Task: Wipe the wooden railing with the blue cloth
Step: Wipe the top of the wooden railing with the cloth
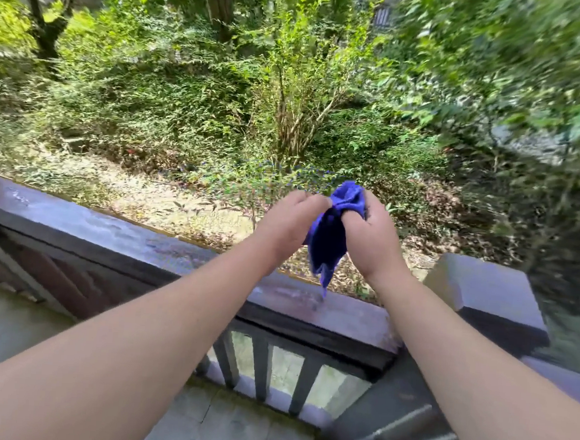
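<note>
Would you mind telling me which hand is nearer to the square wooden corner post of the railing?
Right. The right hand is up and left of the square wooden corner post, gripping the bunched blue cloth; the left hand grips it farther left.

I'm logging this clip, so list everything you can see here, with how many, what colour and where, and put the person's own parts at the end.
blue cloth: one, blue-purple, bunched between both hands, hanging above the rail with its tip just over it
wooden railing: one top rail, dark brown with a wet-looking sheen, running from left to lower right
post: one, dark brown, flat-capped, at the rail's right end
balusters: several, dark, under the rail at bottom centre
floor: one, grey, bottom left
shrubs: many, green, on the slope beyond the rail
tree trunks: at least two, dark, at the top
left hand: one, closed on the cloth
right hand: one, closed on the cloth
</note>
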### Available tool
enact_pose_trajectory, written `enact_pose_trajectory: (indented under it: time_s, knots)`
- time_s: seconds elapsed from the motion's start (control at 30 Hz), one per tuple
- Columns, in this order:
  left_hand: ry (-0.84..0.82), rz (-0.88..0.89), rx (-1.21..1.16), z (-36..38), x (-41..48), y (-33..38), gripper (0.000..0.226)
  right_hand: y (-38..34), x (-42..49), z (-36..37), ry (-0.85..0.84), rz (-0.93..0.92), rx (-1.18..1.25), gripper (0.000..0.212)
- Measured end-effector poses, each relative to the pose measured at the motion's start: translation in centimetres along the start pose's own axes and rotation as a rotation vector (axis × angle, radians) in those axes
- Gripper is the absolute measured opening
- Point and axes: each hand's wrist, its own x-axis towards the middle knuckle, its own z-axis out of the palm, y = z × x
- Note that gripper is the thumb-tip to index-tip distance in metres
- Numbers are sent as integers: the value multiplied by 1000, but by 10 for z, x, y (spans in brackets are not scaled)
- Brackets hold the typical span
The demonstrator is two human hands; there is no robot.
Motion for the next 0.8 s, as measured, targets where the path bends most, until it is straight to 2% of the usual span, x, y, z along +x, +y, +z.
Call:
enact_pose_trajectory:
  time_s: [0.07, 0.2, 0.27, 0.37, 0.5, 0.67, 0.73, 0.8]
  knots:
    - [-57, 21, 57, 19, 2, -5, 40, 7, -13, -18, 52, 47, -62, 26]
    - [-146, 89, 192, 58, 1, -25, 14, 26, -42, -47, 119, 155, -153, 20]
    - [-185, 95, 276, 79, -1, -38, 11, 38, -54, -57, 124, 204, -277, 17]
    - [-190, 129, 522, 99, -2, -57, 7, 58, -65, -59, 103, 214, -539, 12]
    - [-284, 192, 704, 100, 2, -83, 14, 79, -71, -45, 60, 98, -768, 26]
    - [-364, 311, 1115, 87, 3, -116, 27, 117, -82, -33, -224, 111, -1125, 31]
    - [-332, 392, 1211, 79, 0, -124, 43, 129, -85, -28, -275, 121, -1175, 30]
    - [-260, 543, 1265, 72, -5, -130, 48, 136, -85, -27, -249, 118, -1174, 28]
